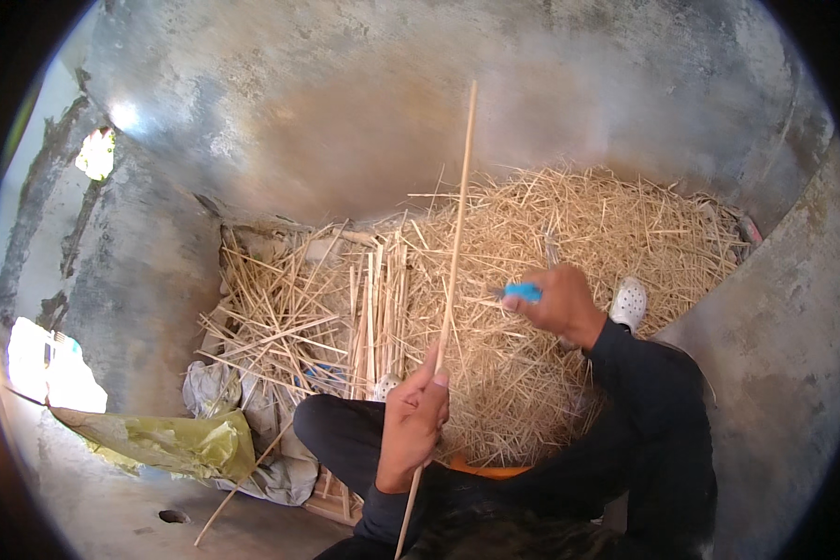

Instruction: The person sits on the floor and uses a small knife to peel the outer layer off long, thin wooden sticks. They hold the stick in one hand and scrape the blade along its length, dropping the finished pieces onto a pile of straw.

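Observation:
My left hand (pixel 413 425) is closed around a long, thin pale stick (pixel 460 210). The stick slants upward past my hand, and its lower end runs down beside my leg. To the right of the stick, and apart from it, my right hand (pixel 565 303) grips a small blue-handled tool (pixel 523 292). A short dark tip pokes out of the tool on its left side, too small to make out clearly. Beneath both hands spreads a thick heap of straw-like shavings (pixel 513 401).
Several split sticks (pixel 380 299) lie side by side left of the shavings, near a jumbled stick pile (pixel 285 299). A yellow-green sheet (pixel 173 439) and grey sacking (pixel 285 476) lie at left. White perforated clogs (pixel 629 303) are on my feet. A bare wall (pixel 345 112) rises behind.

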